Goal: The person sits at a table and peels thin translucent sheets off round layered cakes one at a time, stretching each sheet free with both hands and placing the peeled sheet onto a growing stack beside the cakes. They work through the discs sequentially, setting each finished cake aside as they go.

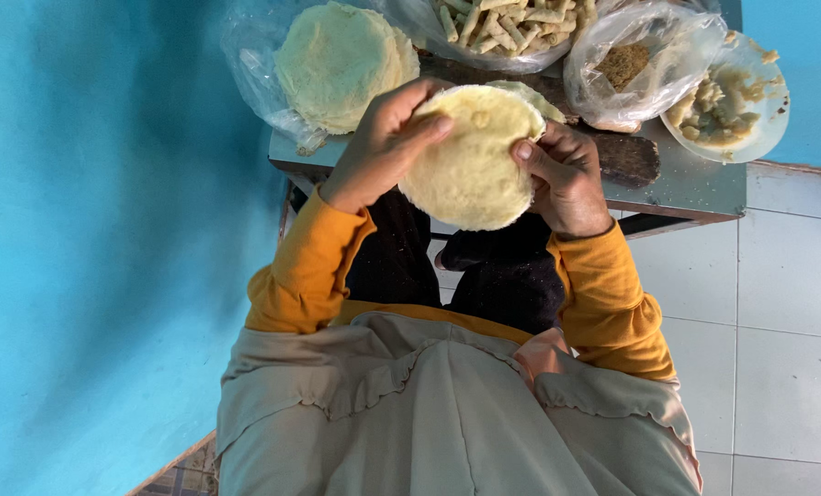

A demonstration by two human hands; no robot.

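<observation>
I hold a round, pale yellow flat wrapper (pixel 470 165) up in front of me with both hands. My left hand (pixel 380 147) grips its left edge, thumb lying across the top. My right hand (pixel 565 179) pinches its right edge. A second pale wrapper (pixel 532 95) peeks out just behind it. Both sleeves are orange.
A small grey table (pixel 695 188) stands ahead. On it lie a stack of round wrappers (pixel 337 60) on clear plastic, a bag of pale rolled sticks (pixel 511 28), a bag with brown filling (pixel 623 64), and a plate of mashed filling (pixel 727 101). Blue wall at left, white tiled floor at right.
</observation>
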